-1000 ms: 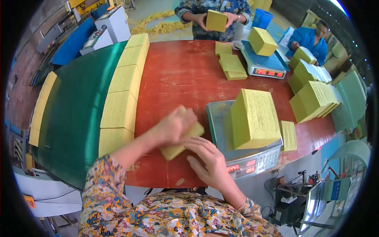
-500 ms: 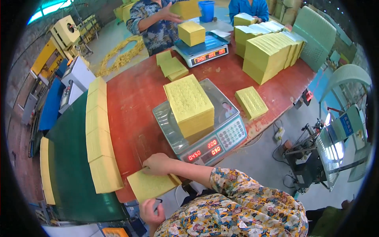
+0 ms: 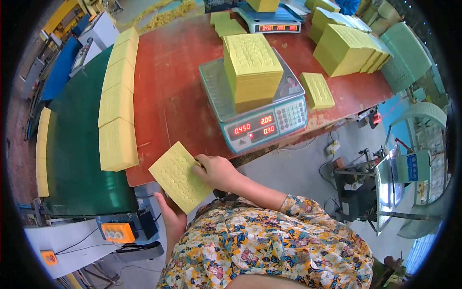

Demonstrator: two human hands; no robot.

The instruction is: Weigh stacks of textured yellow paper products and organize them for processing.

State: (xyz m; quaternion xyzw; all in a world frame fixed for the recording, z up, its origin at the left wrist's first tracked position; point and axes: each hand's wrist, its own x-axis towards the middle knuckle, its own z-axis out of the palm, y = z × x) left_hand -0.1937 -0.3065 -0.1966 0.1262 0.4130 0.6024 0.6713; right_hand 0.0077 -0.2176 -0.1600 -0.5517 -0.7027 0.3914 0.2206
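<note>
The right grip [image 3: 217, 172] is pinching a yellow paper block [image 3: 179, 179] by its right-hand edge, thumb laid over the face and fingers curled at the side. That block slants just left of the right grip, its face marked with rows of curved embossing (how thick it is, this angle does not show). The left grip [image 3: 174, 217] sits below and left of the right one, at the block's lower left edge, thumb raised; its fingers are hidden behind the paper, so I cannot tell how far they close.

Beyond both grips spreads the red tabletop [image 3: 168, 82]. Ahead of the right grip and a little to its right stands a scale [image 3: 217, 91] with red lit digits, carrying a tall yellow stack [image 3: 254, 70]. Farther right of the grip, just beside the scale, lies a low yellow pile [image 3: 316, 90]; larger stacks [image 3: 344, 50] stand beyond it. A second scale [image 3: 269, 25] is farther ahead. Left of the grips, a row of yellow stacks [image 3: 118, 98] lines the border between the tabletop and a green belt [image 3: 77, 135].
</note>
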